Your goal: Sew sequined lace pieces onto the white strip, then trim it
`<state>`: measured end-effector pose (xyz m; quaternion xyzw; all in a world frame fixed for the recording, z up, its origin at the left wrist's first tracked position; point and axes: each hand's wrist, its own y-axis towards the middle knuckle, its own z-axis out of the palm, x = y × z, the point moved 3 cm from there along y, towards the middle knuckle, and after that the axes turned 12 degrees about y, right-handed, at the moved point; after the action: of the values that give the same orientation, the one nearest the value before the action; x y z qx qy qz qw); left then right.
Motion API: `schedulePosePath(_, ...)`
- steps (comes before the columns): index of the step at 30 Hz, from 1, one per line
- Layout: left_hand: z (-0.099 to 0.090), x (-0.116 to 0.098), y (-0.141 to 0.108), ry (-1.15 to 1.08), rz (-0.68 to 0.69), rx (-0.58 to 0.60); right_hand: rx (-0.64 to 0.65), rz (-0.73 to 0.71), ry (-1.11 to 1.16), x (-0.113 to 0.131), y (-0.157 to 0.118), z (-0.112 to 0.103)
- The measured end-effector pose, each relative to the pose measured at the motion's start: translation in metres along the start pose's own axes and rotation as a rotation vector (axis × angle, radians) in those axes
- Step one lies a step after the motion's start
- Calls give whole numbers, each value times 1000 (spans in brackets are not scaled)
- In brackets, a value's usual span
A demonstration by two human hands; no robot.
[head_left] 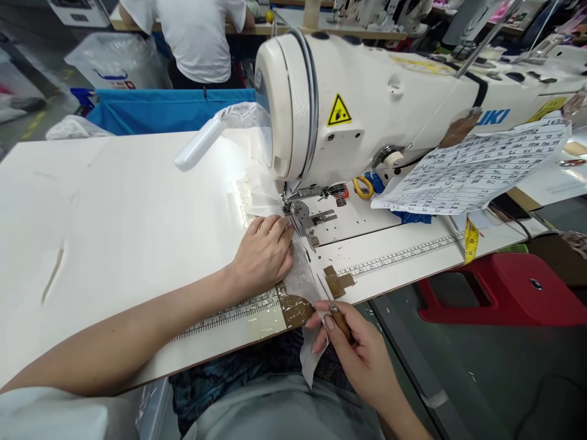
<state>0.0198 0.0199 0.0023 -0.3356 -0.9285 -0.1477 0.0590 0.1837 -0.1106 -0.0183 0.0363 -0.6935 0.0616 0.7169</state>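
A strip of thin white fabric (300, 272) runs from the sewing machine's presser foot (288, 205) toward me and hangs over the table edge. My left hand (267, 253) rests on the fabric just in front of the foot, its fingers curled together and the fingertips partly hidden. At the table's front edge, my right hand (360, 351) is closed around the wooden handle of an awl (339, 321). The awl's thin metal point is directed up toward the machine. Fingers of that same hand also hold the lower part of the strip.
The white sewing machine head (367, 104) overhangs the work. Printed paper (477, 168) hangs from its arm, with yellow-handled scissors (363, 187) behind. A tape measure (471, 239) drapes over the table edge near a red stool (504, 290). Another person (195, 40) sits beyond the blue cloth bin (169, 110).
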Motion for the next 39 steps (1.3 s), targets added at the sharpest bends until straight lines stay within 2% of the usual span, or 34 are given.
schedulePosePath(12,0,0,1,9,27,-21,30,28,-155,15,27,4)
schedulePosePath(19,7,5,3,-41,-9,-44,76,27,-149,23,38,4)
schedulePosePath(24,13,13,12,-43,11,-60,165,-147,-79,43,33,3)
schedulePosePath(28,13,17,26,71,64,37,168,-339,-211,69,33,4)
schedulePosePath(31,13,20,33,127,59,57,180,-394,-262,80,33,6)
schedulePosePath(35,18,31,30,49,1,-59,189,-367,-410,72,29,4)
schedulePosePath(39,25,48,25,-243,-37,-245,77,-281,-614,46,40,-4)
